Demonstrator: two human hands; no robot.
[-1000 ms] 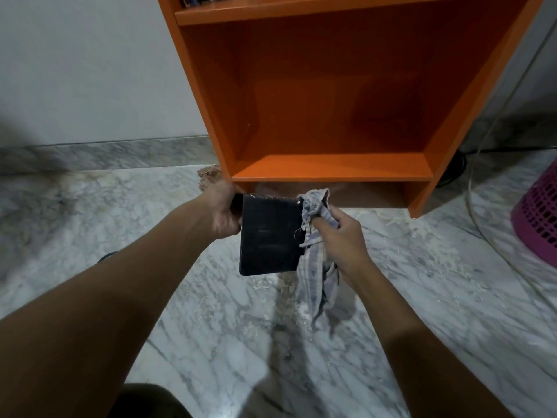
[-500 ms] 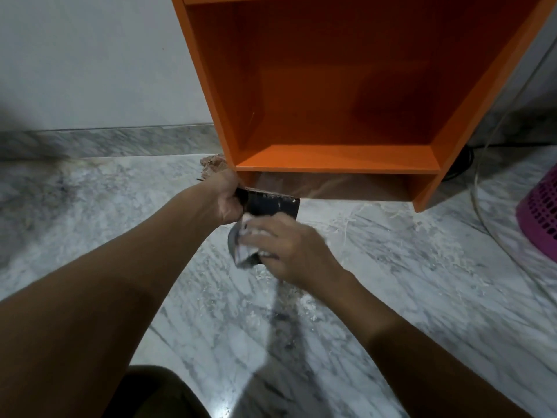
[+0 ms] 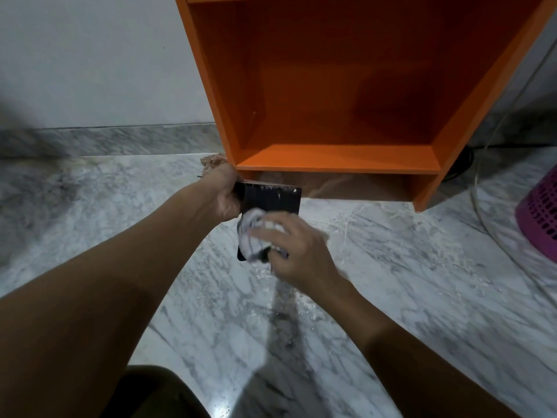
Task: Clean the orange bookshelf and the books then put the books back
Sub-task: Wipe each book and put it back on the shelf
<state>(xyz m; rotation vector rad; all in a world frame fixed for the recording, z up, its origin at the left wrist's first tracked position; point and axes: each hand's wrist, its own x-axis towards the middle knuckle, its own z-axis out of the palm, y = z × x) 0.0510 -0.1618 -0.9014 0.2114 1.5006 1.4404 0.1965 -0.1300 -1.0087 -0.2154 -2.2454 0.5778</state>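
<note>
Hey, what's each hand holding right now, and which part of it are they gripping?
The left hand grips the black book by its left edge. The right hand holds a bunched cloth, fingers curled over it, pressing it on the book's cover.

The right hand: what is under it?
Under the right hand is a crumpled pale cloth, pressed on the dark book that the left hand grips by its edge. The cloth and hand cover the book's lower part, so its state there cannot be seen.

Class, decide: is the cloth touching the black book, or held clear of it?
Touching. The head view shows the right hand holding the bunched cloth against the black book, no gap between them.
</note>
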